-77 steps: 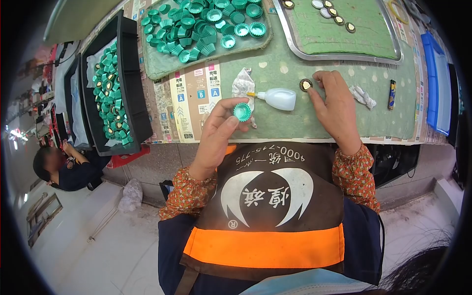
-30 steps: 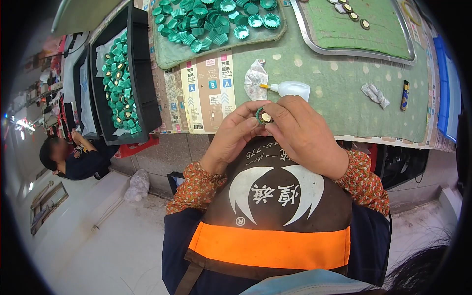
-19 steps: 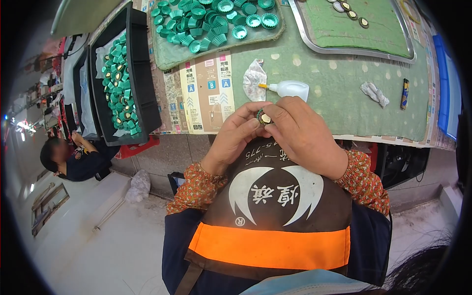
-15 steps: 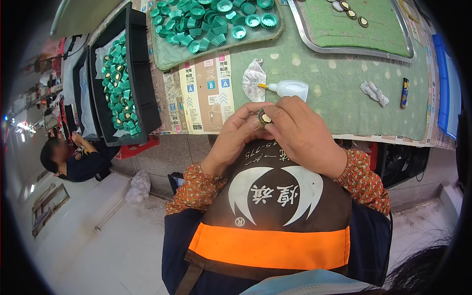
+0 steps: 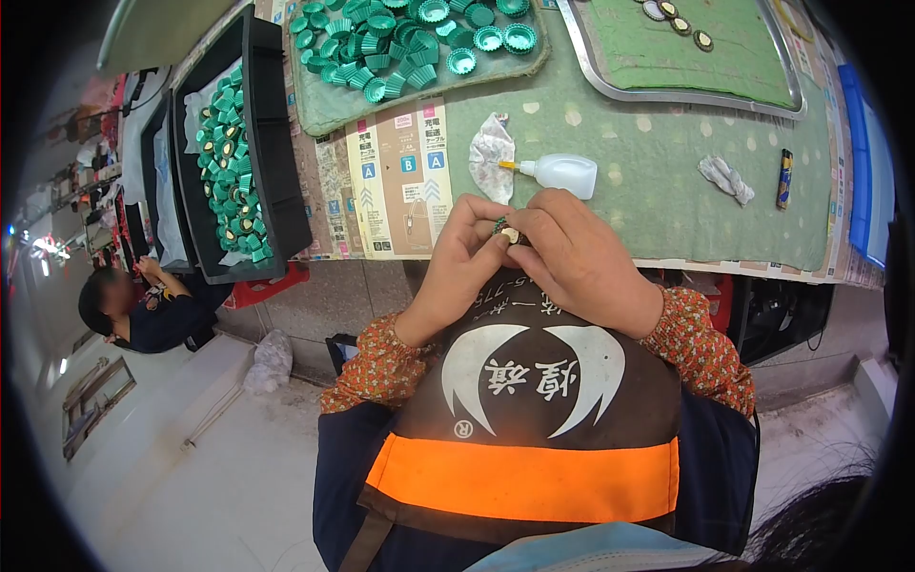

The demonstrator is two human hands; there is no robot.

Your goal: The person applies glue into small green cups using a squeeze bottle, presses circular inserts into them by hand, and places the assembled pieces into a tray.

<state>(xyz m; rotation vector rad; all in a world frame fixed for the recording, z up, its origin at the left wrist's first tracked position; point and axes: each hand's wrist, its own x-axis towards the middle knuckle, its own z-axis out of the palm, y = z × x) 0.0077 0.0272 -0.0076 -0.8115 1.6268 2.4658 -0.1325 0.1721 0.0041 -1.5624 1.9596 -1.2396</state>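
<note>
Spotted green cloth lies beyond the held, green-edged, cream-centred cup.

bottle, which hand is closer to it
Right: the right hand is close in front of the bottle; the left hand is farther off, in front and leftward.
</note>
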